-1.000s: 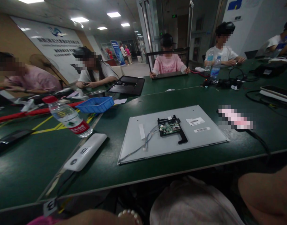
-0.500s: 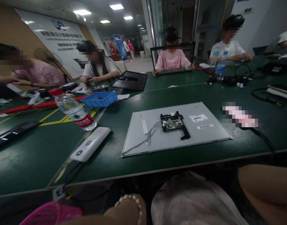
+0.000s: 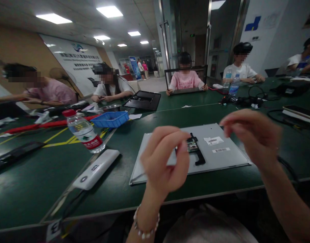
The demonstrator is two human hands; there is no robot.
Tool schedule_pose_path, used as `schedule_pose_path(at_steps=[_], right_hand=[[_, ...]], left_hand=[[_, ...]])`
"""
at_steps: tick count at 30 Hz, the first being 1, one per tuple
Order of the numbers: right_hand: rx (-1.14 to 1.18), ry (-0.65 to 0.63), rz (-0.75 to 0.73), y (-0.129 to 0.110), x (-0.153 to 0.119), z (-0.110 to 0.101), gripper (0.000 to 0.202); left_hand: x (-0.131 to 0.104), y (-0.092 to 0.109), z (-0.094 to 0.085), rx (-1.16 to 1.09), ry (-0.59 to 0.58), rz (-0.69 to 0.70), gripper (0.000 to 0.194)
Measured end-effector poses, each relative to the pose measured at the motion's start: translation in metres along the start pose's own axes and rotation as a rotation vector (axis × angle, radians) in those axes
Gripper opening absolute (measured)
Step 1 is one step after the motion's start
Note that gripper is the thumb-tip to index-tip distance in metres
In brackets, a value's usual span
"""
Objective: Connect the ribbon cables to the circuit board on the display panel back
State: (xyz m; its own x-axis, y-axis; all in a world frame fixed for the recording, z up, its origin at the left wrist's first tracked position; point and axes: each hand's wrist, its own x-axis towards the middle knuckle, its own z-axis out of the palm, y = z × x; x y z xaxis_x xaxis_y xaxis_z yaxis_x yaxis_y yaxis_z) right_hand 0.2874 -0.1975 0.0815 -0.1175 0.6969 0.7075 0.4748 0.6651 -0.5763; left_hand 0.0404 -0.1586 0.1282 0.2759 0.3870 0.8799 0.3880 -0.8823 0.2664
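A flat grey display panel [image 3: 228, 158] lies on the green table in front of me. On it sits a black bracket [image 3: 201, 157] holding a small green circuit board [image 3: 192, 146], partly covered by my left hand [image 3: 165, 162]. That hand is raised over the panel's left half, fingers loosely bent, a small gap between thumb and index finger, nothing visible in it. A beaded bracelet [image 3: 146, 233] circles the wrist. My right hand [image 3: 256, 135], slightly blurred, hovers by the panel's right edge with fingers bent downward and no object showing in it.
A white power bank [image 3: 96, 168] with a cable lies left of the panel. Behind it are a water bottle [image 3: 85, 133] and a blue tray [image 3: 111, 119]. Across the table a person holds a black frame [image 3: 186, 91]. Other people sit around the table.
Both my hands have come up from below the table edge to above the panel. The view has tilted up slightly, and the pink blurred item at right is now hidden behind my right hand.
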Motion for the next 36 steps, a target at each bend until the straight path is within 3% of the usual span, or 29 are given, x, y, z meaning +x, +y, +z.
schedule_pose_path(at_steps=[2,4,7,10,17,24,36], right_hand=[[-0.079,-0.19,0.051,0.038,0.05,0.025,0.029],[-0.194,-0.409,0.105,0.081,0.072,0.045,0.034],[-0.358,-0.565,0.192,0.138,0.065,0.064,0.042],[-0.365,-0.651,0.217,0.166,0.046,0.071,0.045],[-0.439,-0.623,0.215,0.176,0.039,0.07,0.039],[-0.467,-0.566,0.234,0.183,0.039,0.075,0.026],[-0.447,-0.564,0.33,0.182,0.04,0.075,0.025]], left_hand=[[0.006,-0.027,0.031,0.095,-0.228,-0.023,0.019],[0.007,-0.063,0.066,0.248,-0.497,-0.108,0.021],[-0.002,-0.118,0.11,0.481,-0.728,-0.214,0.02],[-0.015,-0.151,0.134,0.601,-0.862,-0.242,0.019],[-0.039,-0.163,0.143,0.615,-0.89,-0.266,0.026],[-0.041,-0.167,0.141,0.603,-0.884,-0.261,0.028],[-0.048,-0.176,0.137,0.564,-0.863,-0.271,0.029]])
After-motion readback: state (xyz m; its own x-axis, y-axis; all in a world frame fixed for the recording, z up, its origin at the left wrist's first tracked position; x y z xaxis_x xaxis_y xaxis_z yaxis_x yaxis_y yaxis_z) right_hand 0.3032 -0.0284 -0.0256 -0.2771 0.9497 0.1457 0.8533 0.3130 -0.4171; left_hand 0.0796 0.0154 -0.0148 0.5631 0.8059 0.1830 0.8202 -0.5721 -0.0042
